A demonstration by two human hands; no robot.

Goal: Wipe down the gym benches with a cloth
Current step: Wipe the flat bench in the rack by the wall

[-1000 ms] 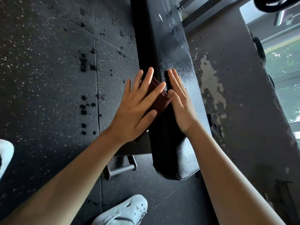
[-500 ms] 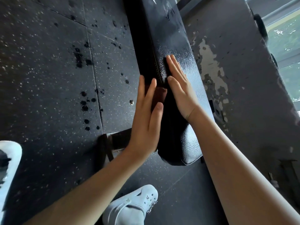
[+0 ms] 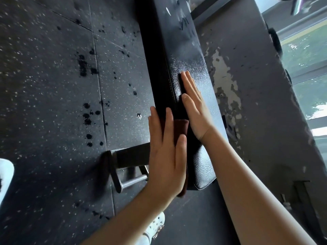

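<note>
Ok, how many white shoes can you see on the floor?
2. One white shoe is at the bottom centre of the view; the other shoe is at the left edge, mostly cut off.

dim interior, daylight from window (image 3: 307,68) at right; sheen on bench (image 3: 191,68); wide-angle edge warp.

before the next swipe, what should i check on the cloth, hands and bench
1. Left hand pressing the cloth: ok, flat fingers pin it to the bench side.
2. Right hand bracing: ok, flat on the top.
3. Cloth spread out: cannot tell, mostly hidden.
4. Far top wiped: not ok, smears show.
</note>
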